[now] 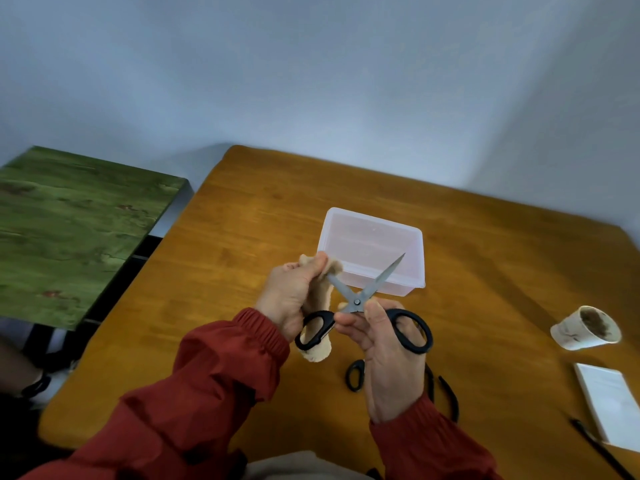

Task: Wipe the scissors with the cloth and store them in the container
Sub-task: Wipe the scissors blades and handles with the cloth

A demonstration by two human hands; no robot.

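The left hand curls its fingers round a fuzzy beige cloth and pinches it over one steel blade of the scissors. The right hand clamps thumb and fingers on them near the pivot. The scissors are spread into an X with black oval plastic loops, held above the smooth wooden table, just before the rectangular, translucent plastic container.
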